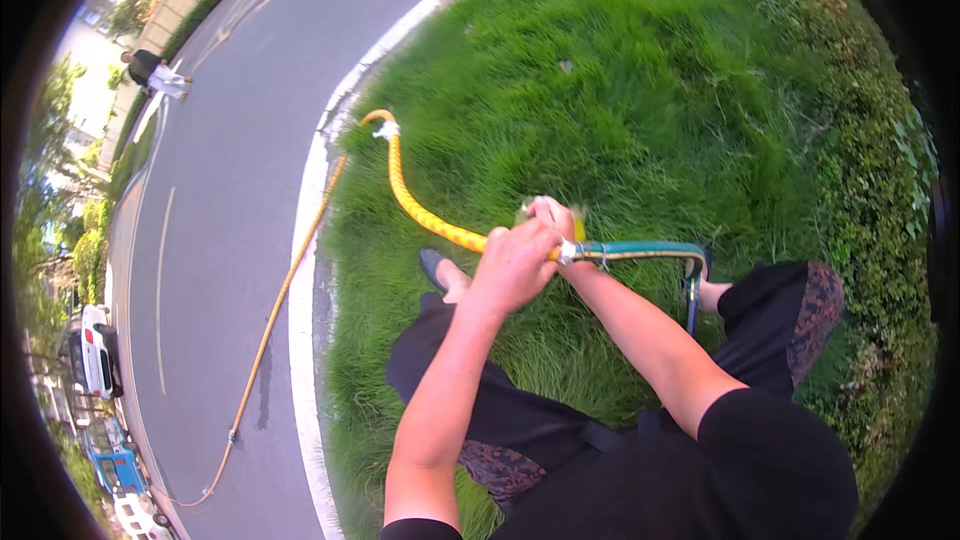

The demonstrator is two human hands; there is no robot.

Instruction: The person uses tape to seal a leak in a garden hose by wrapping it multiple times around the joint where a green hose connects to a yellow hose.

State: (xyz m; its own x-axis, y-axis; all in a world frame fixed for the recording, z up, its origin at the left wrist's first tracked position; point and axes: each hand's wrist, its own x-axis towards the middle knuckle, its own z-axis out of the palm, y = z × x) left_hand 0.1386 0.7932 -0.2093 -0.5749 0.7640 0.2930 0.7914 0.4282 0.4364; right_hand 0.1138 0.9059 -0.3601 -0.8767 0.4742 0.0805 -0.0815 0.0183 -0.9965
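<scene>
My left hand [516,258] is closed around the yellow, orange-patterned hose [425,216], just left of a white-wrapped joint [568,252]. From that joint a green, striped hose [640,249] runs right, then bends down beside my right foot. My right hand [550,214] is on the far side of the left, its fingers drawn together. A small blurred yellow piece [579,226] shows beside it, and what the fingers hold is hidden. Another white wrap [386,129] binds the yellow hose's far end to an orange hose [282,292], which lies across the curb onto the road.
Long grass [640,70] surrounds me, edged by a hedge [845,140] at right. A white curb [303,330] separates it from the road [215,240]. Parked vehicles [98,352] line the far left, and a person [155,75] walks along the far roadside.
</scene>
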